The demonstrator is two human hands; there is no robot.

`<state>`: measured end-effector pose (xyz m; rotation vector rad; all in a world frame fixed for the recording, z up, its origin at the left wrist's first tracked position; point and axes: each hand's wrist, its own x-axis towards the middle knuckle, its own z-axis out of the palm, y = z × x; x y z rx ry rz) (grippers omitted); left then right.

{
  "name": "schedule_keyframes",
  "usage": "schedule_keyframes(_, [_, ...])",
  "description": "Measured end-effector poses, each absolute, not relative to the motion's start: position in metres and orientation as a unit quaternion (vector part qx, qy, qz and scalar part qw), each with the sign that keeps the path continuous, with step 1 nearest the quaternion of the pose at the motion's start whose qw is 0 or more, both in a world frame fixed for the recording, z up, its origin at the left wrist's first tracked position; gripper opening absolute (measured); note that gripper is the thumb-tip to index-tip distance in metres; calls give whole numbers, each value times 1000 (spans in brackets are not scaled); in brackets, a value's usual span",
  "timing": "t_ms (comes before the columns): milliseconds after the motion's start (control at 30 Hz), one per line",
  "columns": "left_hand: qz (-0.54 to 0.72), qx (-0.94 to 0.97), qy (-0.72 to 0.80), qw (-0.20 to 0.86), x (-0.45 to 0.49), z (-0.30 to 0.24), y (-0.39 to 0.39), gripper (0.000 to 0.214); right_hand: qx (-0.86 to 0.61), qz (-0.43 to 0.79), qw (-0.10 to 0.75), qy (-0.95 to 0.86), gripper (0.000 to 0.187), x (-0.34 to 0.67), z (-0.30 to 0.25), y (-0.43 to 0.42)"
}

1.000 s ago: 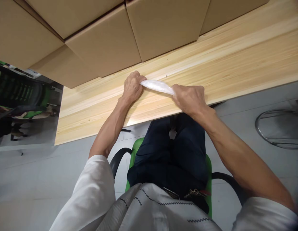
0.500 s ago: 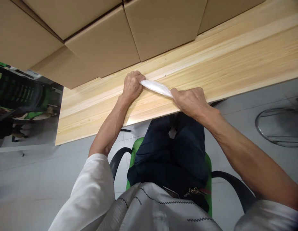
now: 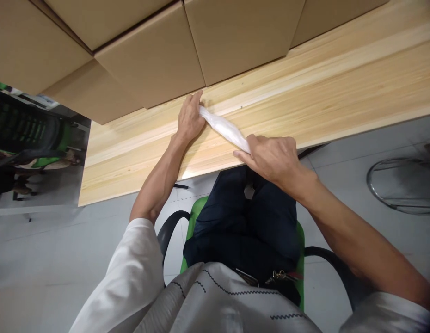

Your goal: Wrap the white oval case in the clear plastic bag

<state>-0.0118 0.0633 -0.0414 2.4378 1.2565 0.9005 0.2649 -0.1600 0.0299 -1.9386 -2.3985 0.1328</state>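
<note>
A long, narrow white bundle (image 3: 226, 128) that looks like thin folded or twisted plastic stretches between my two hands, just over the wooden table (image 3: 326, 92). My left hand (image 3: 191, 116) holds its far left end, with the fingertips pointing away from me and the thumb hidden. Its near right end is gripped in my right hand (image 3: 272, 157), fingers curled over it and thumb stretched out along the near side. The ends of the bundle disappear inside the hands.
Cardboard boxes (image 3: 246, 37) stand stacked along the table's far side, close beyond my left fingertips. I sit on a green chair (image 3: 197, 212) at the near edge. A metal-framed stool (image 3: 374, 185) is on the floor to the right, another chair (image 3: 27, 134) at left.
My right hand has come slightly nearer to me, its thumb now extended. My left fingers have straightened and moved a little away. The white bundle slants more steeply.
</note>
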Motion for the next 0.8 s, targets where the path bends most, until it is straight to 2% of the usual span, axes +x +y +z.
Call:
schedule_keyframes(167, [305, 846, 418, 130, -16, -50, 72, 70, -620, 42, 54, -782, 48, 254, 44, -156])
schedule_keyframes(333, [295, 863, 397, 109, -17, -60, 77, 69, -640, 84, 73, -760, 45, 236, 54, -133])
schedule_keyframes(500, [208, 882, 418, 62, -8, -49, 61, 65, -669, 149, 73, -724, 40, 232, 55, -108])
schedule_keyframes(600, [210, 886, 408, 61, -8, -42, 54, 70, -684, 163, 63, -708, 40, 240, 50, -102])
schedule_keyframes(800, [293, 880, 371, 33, -11, -40, 47, 67, -682, 178, 172, -689, 33, 258, 25, -95])
